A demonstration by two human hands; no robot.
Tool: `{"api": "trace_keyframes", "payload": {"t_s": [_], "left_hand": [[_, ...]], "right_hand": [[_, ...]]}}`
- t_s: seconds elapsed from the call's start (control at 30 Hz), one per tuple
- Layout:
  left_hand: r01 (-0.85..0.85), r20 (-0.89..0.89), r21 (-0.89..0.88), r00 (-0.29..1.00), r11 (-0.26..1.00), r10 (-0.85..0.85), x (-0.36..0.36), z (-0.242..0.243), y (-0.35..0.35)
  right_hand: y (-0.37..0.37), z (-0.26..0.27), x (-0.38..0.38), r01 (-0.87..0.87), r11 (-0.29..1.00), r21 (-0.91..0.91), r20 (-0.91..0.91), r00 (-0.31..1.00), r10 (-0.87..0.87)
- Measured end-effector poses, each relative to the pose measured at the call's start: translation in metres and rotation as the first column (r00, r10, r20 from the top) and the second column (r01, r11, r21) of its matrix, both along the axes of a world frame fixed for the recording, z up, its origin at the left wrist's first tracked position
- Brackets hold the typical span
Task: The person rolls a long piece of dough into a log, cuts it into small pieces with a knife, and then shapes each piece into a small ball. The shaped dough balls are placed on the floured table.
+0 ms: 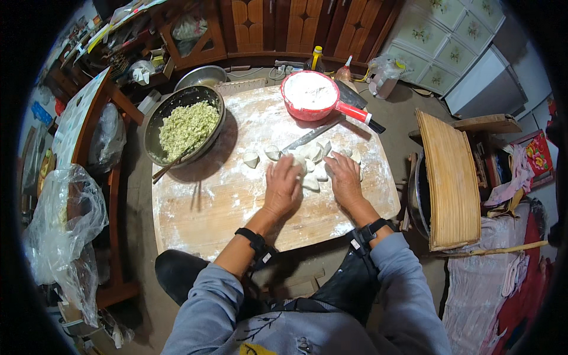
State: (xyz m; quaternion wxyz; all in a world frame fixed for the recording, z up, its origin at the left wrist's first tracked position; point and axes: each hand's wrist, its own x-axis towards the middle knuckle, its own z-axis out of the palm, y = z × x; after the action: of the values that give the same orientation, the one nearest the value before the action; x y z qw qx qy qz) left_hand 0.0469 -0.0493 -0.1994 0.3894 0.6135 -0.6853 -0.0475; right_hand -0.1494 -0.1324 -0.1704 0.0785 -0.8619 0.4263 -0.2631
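Several floured dough pieces [309,181] lie in a loose cluster on a wooden board [213,217]. My left hand [283,181] rests palm down at the cluster's left side, its fingers spread over some pieces. On the right side, my right hand [344,177] reaches over other pieces with thumb and fingers apart; what lies under its fingertips is partly hidden. Two cut dough pieces [251,159] sit left of the cluster. Just beyond the dough lies a knife with a floured blade [310,136]. A red ladle-like pan [306,113] full of white flour [310,90] stands behind it.
A dark bowl [148,133] of chopped green filling [188,128] stands at the board's left, chopsticks [167,170] over its rim. Bottles [317,60] stand behind the board. A slatted wooden lid [450,186] tops a metal basin [419,195] at right. Plastic bags [66,222] hang left.
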Motion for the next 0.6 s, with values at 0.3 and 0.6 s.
{"api": "trace_keyframes", "payload": {"t_s": [0.3,0.6], "left_hand": [[-0.402,0.018,0.18,0.914,0.898,0.406,0.076,-0.026,-0.04],[-0.151,-0.463,-0.026,0.878,0.988,0.122,0.012,-0.022,-0.049]], "right_hand": [[0.003,0.01,0.08,0.037,0.968,0.247,-0.312,0.949,0.044],[0.008,0.004,0.028,-0.102,0.987,0.127,-0.191,0.974,0.125]]}}
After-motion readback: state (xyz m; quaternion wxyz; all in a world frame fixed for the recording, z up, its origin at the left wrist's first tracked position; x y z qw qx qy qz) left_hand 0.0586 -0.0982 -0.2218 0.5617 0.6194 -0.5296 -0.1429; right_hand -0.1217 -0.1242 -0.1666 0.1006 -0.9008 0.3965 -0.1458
